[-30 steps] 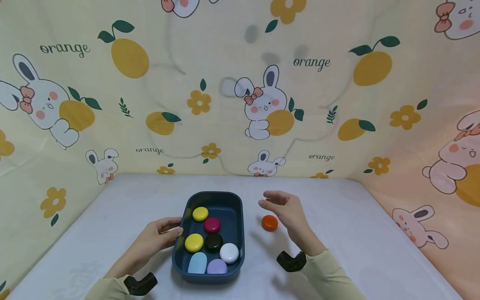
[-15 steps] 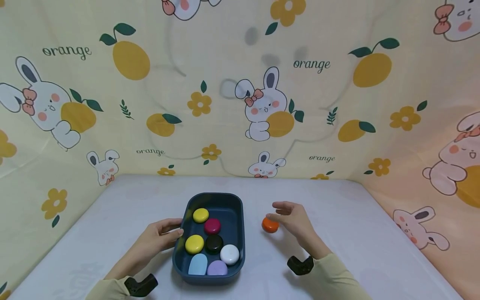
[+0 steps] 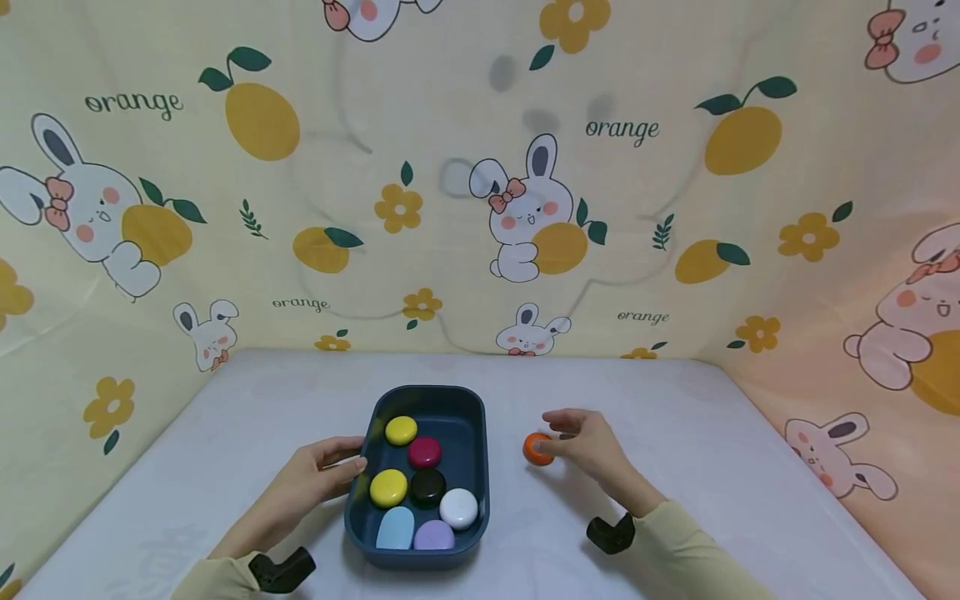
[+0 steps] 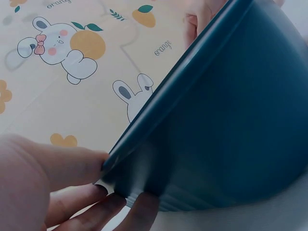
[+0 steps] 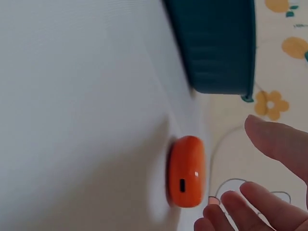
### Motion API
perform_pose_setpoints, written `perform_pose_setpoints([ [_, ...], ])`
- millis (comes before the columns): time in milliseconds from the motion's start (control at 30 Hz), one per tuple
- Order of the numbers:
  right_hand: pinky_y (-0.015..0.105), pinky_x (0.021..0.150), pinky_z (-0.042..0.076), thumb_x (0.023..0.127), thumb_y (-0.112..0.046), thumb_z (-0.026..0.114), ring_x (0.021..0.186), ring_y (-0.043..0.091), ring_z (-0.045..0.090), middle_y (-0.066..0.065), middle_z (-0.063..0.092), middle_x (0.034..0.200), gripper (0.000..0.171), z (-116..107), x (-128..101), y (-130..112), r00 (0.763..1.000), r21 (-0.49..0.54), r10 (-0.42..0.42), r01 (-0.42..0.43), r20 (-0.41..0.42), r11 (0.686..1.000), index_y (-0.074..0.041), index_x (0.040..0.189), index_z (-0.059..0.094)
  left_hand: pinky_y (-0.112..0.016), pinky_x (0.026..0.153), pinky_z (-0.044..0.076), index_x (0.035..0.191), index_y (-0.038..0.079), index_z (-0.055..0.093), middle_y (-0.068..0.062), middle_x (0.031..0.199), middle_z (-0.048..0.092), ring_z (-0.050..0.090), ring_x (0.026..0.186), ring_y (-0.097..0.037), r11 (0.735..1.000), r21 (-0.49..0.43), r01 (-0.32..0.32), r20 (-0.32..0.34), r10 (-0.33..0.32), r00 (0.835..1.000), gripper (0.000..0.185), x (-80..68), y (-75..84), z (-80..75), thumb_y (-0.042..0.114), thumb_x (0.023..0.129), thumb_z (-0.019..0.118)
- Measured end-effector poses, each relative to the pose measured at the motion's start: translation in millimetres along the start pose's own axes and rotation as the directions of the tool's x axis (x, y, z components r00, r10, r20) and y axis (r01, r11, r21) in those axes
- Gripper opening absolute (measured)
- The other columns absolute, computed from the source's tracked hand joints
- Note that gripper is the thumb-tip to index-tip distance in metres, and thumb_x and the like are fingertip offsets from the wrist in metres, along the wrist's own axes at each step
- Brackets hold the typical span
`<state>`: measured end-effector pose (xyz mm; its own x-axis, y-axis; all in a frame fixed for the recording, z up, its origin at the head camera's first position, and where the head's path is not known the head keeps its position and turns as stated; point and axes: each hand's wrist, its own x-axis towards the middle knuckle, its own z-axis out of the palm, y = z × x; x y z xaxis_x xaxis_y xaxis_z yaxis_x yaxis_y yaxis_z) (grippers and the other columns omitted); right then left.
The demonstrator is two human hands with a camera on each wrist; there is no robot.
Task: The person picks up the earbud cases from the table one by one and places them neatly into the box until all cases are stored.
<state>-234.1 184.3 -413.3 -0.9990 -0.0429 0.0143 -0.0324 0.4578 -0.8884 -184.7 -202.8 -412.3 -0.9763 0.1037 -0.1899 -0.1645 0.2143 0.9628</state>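
Observation:
A dark blue tray (image 3: 481,433) sits mid-table with several rounded pieces in it: yellow (image 3: 401,430), magenta (image 3: 424,452), black (image 3: 428,485), white (image 3: 458,507) and others. My left hand (image 3: 341,462) holds the tray's left side. In the left wrist view my thumb (image 4: 72,166) lies against the rim of the tray (image 4: 231,120) and the fingers curl under its wall. A small orange piece (image 3: 535,448) lies on the table right of the tray. My right hand (image 3: 561,442) hovers at it. In the right wrist view the fingertips (image 5: 248,199) spread beside the orange piece (image 5: 186,171), not closed on it.
The white table (image 3: 675,433) is walled at the back and sides by a yellow cloth (image 3: 480,208) printed with rabbits and oranges. Black wrist mounts (image 3: 609,533) show near both sleeves.
My right hand has come down and forward, from above the orange piece to right beside it. The left hand and the tray have stayed put.

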Motion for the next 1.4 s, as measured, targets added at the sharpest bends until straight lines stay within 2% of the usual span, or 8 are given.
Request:
perform_pose_setpoints([
  [300,0.043,0.091,0.054,0.075,-0.012,0.087,0.109,0.031,0.060,0.010,0.067,0.117,0.051,7.7,3.3,4.8,1.000,-0.051,0.017,-0.017,-0.005,0.999,-0.002,0.121,0.068,-0.041,0.087,0.057,0.137,0.000,0.053,-0.017,0.133,0.057,0.062,0.112,-0.030,1.000,0.000,0.005,0.000,-0.005,1.000,0.049,-1.1,1.0,0.5,0.023,0.095,0.067],
  [567,0.042,0.090,0.052,0.071,-0.011,0.089,0.095,0.022,0.062,0.006,0.070,0.107,0.053,9.7,6.4,6.5,0.999,-0.071,0.035,-0.032,0.033,0.997,-0.001,0.119,0.069,-0.041,0.087,0.057,0.137,0.000,0.053,-0.016,0.133,0.057,0.061,0.113,-0.029,1.000,0.002,0.002,0.004,-0.002,1.000,0.049,-0.5,-0.6,-0.3,0.023,0.095,0.068],
  [933,0.045,0.094,0.051,0.071,-0.008,0.089,0.099,0.023,0.059,0.003,0.069,0.107,0.047,11.7,9.2,5.3,0.999,-0.154,0.034,-0.028,0.039,0.988,-0.004,0.115,0.072,-0.041,0.087,0.057,0.136,0.000,0.054,-0.017,0.132,0.058,0.062,0.111,-0.029,1.000,-0.013,0.003,-0.002,-0.003,1.000,0.049,-0.5,-2.0,-0.9,0.022,0.095,0.068],
  [1400,0.046,0.095,0.050,0.071,-0.006,0.088,0.102,0.025,0.058,0.005,0.069,0.108,0.047,12.2,11.5,6.5,0.998,-0.161,0.052,-0.045,0.039,0.986,-0.003,0.115,0.072,-0.040,0.087,0.057,0.137,0.001,0.053,-0.015,0.133,0.057,0.061,0.113,-0.029,1.000,0.014,0.001,-0.003,-0.001,1.000,0.049,1.5,-1.3,-1.1,0.023,0.096,0.067],
])
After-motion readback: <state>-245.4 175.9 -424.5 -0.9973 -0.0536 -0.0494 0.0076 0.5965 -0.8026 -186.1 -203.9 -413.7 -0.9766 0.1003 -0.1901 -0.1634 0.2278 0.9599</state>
